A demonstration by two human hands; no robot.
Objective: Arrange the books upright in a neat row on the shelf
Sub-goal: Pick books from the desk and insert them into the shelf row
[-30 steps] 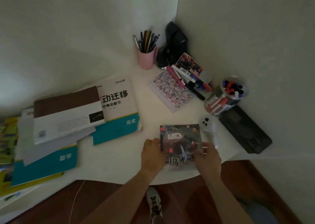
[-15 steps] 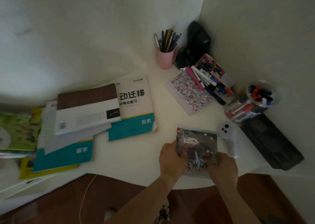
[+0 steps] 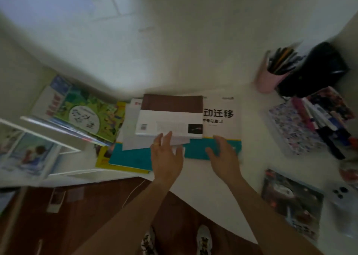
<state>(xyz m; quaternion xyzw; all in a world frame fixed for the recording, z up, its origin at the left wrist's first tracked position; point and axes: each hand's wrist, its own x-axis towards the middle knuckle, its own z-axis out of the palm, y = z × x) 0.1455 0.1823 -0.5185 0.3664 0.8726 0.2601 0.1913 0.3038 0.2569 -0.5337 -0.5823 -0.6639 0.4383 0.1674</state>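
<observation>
Both hands left the picture book at four o'clock; left hand and right hand, spread and empty, neared the brown-and-white book at twelve, whose loose pile could slide.

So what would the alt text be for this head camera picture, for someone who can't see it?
Seen from above, a person's left hand and right hand reach with open fingers toward a messy pile of flat-lying books on a white desk, near a brown-and-white book and a teal-and-white textbook. A dark picture book lies to the right, a pink pen cup behind.

Both hands off the dark picture book, left hand and right hand now at the textbooks
</observation>
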